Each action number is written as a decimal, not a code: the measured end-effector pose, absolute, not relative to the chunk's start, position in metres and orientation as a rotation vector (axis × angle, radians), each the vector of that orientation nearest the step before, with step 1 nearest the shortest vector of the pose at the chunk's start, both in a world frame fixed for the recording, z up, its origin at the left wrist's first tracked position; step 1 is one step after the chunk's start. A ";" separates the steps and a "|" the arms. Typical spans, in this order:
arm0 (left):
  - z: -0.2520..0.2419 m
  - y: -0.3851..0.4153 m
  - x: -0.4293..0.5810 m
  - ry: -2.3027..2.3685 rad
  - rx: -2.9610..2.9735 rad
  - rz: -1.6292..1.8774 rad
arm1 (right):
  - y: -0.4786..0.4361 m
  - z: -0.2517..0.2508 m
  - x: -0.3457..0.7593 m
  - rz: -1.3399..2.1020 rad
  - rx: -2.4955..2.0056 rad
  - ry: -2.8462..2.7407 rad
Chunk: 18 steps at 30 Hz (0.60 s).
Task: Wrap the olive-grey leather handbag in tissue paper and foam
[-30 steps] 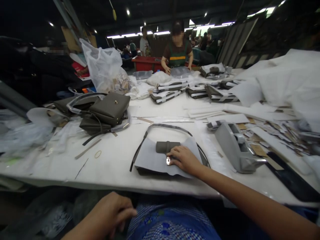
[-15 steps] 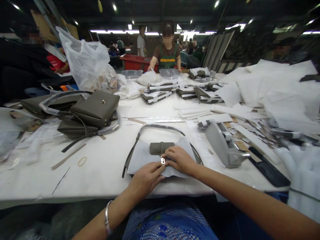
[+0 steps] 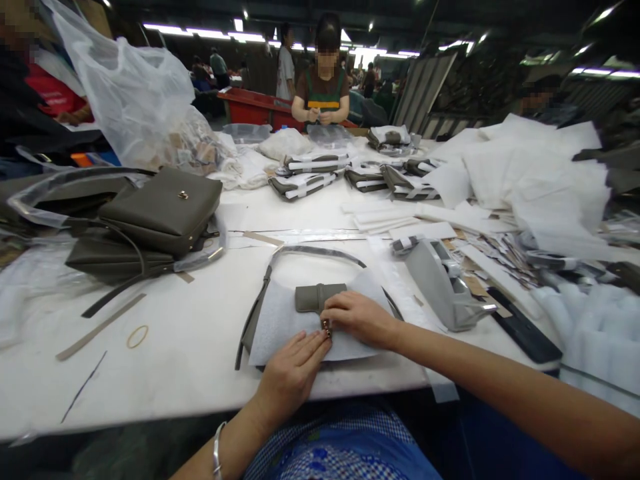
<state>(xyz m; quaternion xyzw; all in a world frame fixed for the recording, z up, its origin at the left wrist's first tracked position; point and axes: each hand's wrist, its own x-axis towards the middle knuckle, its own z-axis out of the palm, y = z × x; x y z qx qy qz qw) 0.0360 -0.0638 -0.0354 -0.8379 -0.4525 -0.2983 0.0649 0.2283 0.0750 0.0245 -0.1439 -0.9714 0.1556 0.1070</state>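
A dark olive handbag [image 3: 254, 319] lies on the white table in front of me, its handle [image 3: 320, 251] arched away and partly wrapped in clear film. White wrapping sheet [image 3: 273, 313] covers most of its front, with the bag's flap tab [image 3: 306, 299] lying over it. At the tab's lower end sits a small shiny metal clasp [image 3: 327, 328]. My right hand [image 3: 363, 320] pinches the tab at this clasp, its fingers bent and partly hiding it. My left hand [image 3: 295, 367] rests flat on the sheet, fingers stretched out, fingertips touching beside the clasp.
Left of me are stacked olive handbags [image 3: 165, 207], a rubber band [image 3: 137, 337] and a bulging plastic bag [image 3: 125, 100]. A grey tape dispenser [image 3: 430, 283] and heaped white sheets [image 3: 530, 173] are on the right. Wrapped bags [image 3: 305, 183] lie farther back, before a co-worker [image 3: 323, 87].
My left hand has flattened, its fingers straighter on the sheet. The clasp has tilted under my right fingers. The view has shifted slightly; the co-worker's hands have come together.
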 end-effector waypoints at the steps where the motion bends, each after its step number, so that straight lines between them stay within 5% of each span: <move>1: -0.035 -0.064 0.036 -1.361 -2.520 -0.907 | 0.076 0.027 0.226 0.454 -0.353 -2.906; 18: -0.054 -0.051 0.022 -1.118 -2.477 -0.880 | 0.070 0.007 0.202 0.343 -0.691 -3.060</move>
